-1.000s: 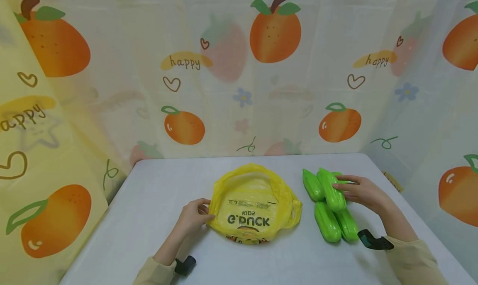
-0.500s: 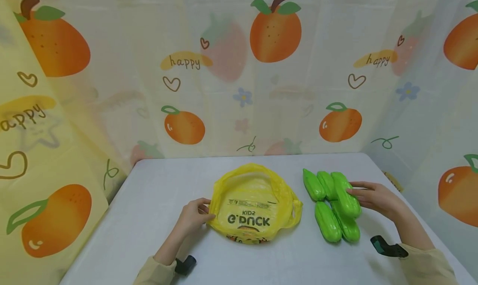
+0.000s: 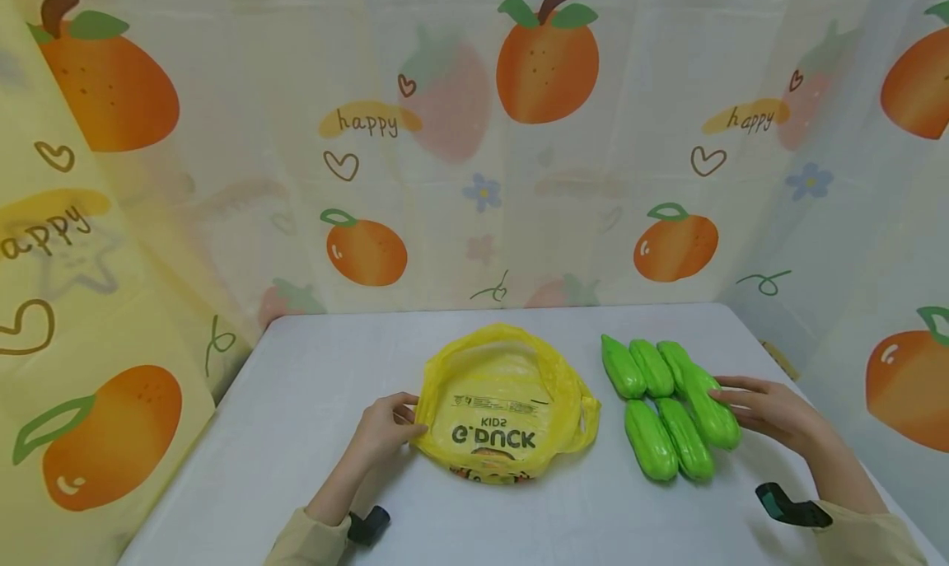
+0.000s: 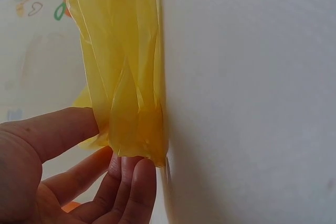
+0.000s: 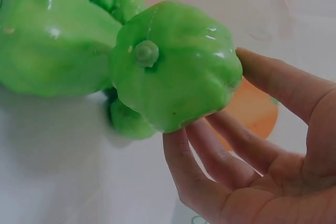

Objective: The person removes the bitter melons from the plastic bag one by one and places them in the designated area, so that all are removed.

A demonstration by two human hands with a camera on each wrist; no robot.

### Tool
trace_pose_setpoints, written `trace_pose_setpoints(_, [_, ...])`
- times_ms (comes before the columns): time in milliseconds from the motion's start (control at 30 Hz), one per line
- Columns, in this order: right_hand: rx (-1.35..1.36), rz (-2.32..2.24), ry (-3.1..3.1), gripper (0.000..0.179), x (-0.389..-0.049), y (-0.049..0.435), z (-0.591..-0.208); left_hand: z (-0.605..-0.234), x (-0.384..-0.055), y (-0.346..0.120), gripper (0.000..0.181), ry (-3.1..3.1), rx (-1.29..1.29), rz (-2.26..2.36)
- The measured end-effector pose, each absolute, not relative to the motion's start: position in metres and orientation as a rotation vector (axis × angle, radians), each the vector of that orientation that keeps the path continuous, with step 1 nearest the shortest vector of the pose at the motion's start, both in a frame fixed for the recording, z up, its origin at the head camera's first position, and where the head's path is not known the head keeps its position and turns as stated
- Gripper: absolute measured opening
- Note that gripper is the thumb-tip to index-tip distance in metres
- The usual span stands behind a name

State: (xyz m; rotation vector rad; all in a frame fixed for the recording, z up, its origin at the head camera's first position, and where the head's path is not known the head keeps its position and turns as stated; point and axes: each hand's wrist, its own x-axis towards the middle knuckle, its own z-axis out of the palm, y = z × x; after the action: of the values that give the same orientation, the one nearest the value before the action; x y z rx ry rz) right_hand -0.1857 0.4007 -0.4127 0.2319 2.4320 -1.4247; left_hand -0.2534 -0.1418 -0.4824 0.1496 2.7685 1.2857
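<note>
My left hand (image 3: 387, 428) pinches the left edge of a yellow plastic bag (image 3: 493, 418). Its thumb (image 4: 63, 127) lies on one side of the film, and its fingertips are at the bag's lower edge. The bag lies with its mouth spread and upside-down "e.DUCK KIDS" print showing. On the right, my right hand (image 3: 774, 409) holds a glossy green cucumber-like toy vegetable (image 3: 708, 409) between thumb and fingers. A round stem nub (image 5: 147, 53) shows on its end in the right wrist view. Partly beneath it is another green vegetable (image 3: 671, 362).
Several more green vegetables lie in two rows left of the right hand, including one at the back (image 3: 623, 368) and one in front (image 3: 651, 441). They rest on a white-covered table (image 3: 311, 360). A fruit-printed curtain (image 3: 445, 220) encloses the back and sides.
My right hand has carried its green vegetable rightward and toward me, off the top of the others, uncovering those beneath. My left hand and the bag have stayed put.
</note>
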Motion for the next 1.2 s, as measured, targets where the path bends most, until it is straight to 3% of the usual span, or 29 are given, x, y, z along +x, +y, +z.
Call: trace_pose_setpoints(1200, [0.310,-1.529,2.224,0.060,-0.180,0.429,-0.459,-0.483,-0.254,-0.142,0.044,2.743,0.122,1.302])
